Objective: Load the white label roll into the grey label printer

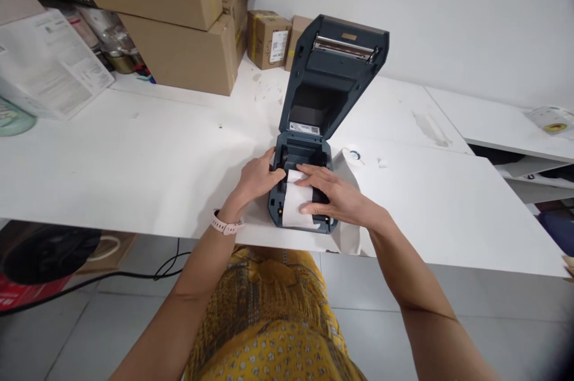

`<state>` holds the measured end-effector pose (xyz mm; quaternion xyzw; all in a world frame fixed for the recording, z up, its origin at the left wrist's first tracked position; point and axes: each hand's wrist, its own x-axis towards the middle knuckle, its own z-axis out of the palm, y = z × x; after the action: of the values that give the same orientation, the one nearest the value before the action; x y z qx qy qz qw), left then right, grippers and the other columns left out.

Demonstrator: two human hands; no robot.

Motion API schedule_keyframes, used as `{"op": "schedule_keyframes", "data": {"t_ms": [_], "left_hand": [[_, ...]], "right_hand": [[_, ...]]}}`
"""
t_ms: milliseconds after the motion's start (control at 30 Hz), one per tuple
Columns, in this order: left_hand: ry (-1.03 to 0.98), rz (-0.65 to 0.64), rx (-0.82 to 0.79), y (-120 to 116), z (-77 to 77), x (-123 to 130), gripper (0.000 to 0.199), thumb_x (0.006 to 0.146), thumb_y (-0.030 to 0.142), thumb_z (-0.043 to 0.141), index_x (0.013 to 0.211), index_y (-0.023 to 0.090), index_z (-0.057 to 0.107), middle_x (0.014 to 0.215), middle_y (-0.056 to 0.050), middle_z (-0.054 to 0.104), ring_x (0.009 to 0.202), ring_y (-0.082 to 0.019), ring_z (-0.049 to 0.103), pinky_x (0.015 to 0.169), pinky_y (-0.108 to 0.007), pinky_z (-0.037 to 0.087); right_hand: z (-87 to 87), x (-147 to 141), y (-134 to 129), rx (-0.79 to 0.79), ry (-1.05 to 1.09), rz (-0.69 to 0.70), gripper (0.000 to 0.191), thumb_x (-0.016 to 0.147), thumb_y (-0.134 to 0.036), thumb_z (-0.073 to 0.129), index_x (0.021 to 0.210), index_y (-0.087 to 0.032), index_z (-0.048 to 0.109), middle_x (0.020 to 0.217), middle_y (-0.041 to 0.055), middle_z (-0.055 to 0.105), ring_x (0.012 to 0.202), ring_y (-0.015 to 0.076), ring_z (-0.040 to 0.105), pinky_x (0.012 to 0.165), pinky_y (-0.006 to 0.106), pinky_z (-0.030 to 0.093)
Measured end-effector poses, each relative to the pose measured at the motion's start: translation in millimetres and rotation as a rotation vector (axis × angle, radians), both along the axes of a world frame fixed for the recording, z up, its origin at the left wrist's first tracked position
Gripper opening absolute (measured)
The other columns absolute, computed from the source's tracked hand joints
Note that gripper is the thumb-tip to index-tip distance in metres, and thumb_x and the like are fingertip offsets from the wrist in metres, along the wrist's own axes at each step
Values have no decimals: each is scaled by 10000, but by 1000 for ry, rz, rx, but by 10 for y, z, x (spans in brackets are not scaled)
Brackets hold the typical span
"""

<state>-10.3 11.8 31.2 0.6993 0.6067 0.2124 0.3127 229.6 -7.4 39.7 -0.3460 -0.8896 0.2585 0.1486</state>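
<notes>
A dark grey label printer stands on the white table with its lid raised. White label paper lies in its lower half and reaches the front edge. My left hand rests on the printer's left side wall, thumb over the rim and fingers apart, holding nothing. My right hand lies over the paper and the right part of the bay, fingers spread, their tips touching the paper. It covers part of the bay. Right beside the printer is a white paper roll, its loose strip hanging at the front edge.
Large cardboard boxes stand at the back left, with a smaller labelled box next to them. A white printed box is at the far left. Black cables hang below the table's front edge. Open shelves are at the right.
</notes>
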Motion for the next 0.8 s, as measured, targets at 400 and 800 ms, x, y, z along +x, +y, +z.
{"op": "schedule_keyframes", "data": {"t_ms": [400, 800], "left_hand": [[7, 1, 19, 23, -42, 1, 684, 797, 264, 517, 1474, 170, 560, 710, -15, 676, 692, -248, 640, 701, -326, 461], [-51, -10, 28, 20, -68, -11, 693, 792, 279, 509, 1471, 154, 562, 781, -38, 714, 710, -246, 642, 688, -329, 457]], "right_hand": [[238, -64, -58, 95, -116, 176, 375, 1064, -415, 511, 1318, -216, 702, 1383, 154, 660, 1217, 311, 610, 1044, 536, 538], [194, 109, -130, -25, -83, 178, 682, 899, -679, 676, 1439, -266, 625, 1634, 125, 502, 1468, 336, 547, 1174, 548, 499]]}}
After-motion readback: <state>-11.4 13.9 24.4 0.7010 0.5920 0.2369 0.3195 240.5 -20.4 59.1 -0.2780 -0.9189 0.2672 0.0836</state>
